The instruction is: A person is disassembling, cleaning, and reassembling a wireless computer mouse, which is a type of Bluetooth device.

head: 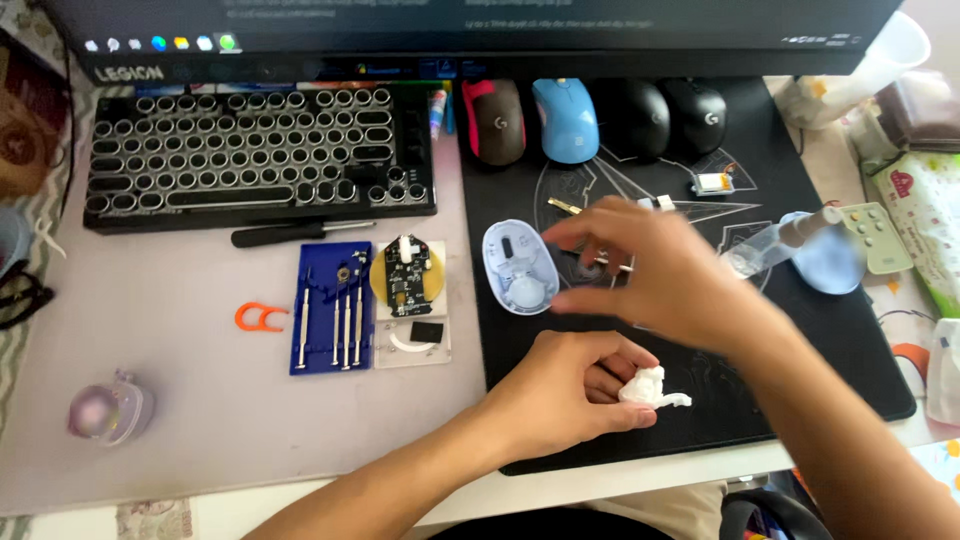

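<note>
My left hand [570, 385] rests on the black desk mat [850, 340] with its fingers closed around a crumpled white tissue [648, 388]. My right hand [650, 270] hovers above the mat, fingers spread and blurred, holding nothing that I can see. Its fingertips are just right of an opened pale blue mouse shell [518, 268] lying on the mat. Small parts lie partly hidden behind that hand. A black mouse circuit board [406, 275] sits on a clear tray to the left.
A blue screwdriver set [333, 310], an orange clip [260, 318] and a black screwdriver [290, 233] lie below the round-key keyboard [255, 150]. Several mice [565, 118] line the mat's far edge. A small battery [712, 183], a spray bottle [775, 245] and wipes packet [925, 220] are right.
</note>
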